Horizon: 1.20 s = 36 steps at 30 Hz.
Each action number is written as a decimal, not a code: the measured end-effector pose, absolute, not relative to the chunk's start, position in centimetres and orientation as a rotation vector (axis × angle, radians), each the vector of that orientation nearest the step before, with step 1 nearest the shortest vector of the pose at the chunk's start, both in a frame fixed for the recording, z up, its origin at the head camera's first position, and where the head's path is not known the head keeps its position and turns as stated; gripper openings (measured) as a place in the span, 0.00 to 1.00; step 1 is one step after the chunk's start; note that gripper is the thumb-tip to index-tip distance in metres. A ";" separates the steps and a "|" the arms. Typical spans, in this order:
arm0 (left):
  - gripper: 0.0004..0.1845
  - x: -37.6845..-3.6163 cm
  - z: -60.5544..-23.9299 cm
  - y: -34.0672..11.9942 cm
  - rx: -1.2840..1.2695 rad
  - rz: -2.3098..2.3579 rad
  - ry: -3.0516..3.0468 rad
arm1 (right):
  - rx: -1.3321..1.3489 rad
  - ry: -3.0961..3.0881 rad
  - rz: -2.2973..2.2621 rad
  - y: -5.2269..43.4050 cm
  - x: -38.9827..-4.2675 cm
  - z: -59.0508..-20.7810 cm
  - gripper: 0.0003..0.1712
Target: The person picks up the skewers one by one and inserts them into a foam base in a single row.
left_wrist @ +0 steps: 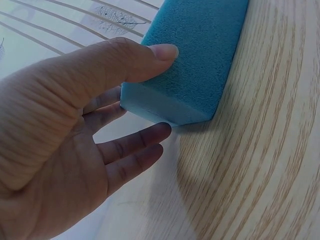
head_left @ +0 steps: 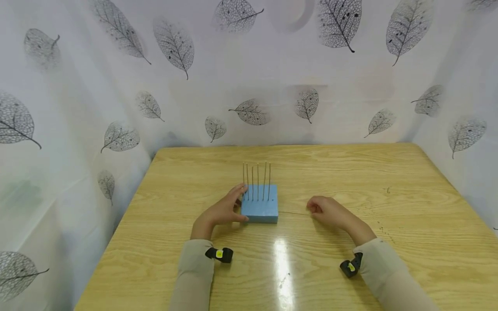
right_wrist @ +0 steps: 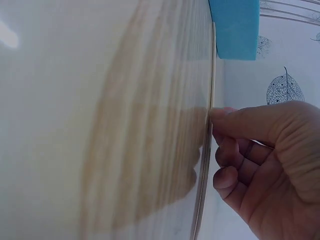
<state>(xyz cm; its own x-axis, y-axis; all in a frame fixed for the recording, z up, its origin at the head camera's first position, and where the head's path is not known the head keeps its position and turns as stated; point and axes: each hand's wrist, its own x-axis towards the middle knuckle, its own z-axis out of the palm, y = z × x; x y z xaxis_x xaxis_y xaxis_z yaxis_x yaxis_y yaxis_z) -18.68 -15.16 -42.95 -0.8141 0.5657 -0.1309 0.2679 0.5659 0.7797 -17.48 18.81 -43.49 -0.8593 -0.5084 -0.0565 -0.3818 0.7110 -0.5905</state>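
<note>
Head view: left hand (head_left: 223,210) braces the blue foam block (head_left: 260,207) on the wooden table (head_left: 408,224), thumb and fingers spread against its left side, steadying upright thin sticks (head_left: 256,181). Right of block, right hand (head_left: 328,210) pinches a loose thin wooden stick (right_wrist: 210,125) lying flat.

the wide bare table (head_left: 389,181) at the right and bottom of the frame lets my hands pass, while the blue foam block (head_left: 260,207) with its upright sticks (head_left: 256,181) at centre and the leaf-print walls (head_left: 78,129) hem me in.
</note>
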 end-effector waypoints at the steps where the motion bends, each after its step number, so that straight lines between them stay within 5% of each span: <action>1: 0.50 -18.7 -42.9 -15.2 0.675 1.123 2.434 | -0.715 2.704 -0.859 18.8 -17.5 -43.5 0.08; 36: 0.50 -18.8 -43.1 -15.2 0.663 1.141 2.426 | -0.659 2.829 -0.792 19.2 -17.6 -42.6 0.07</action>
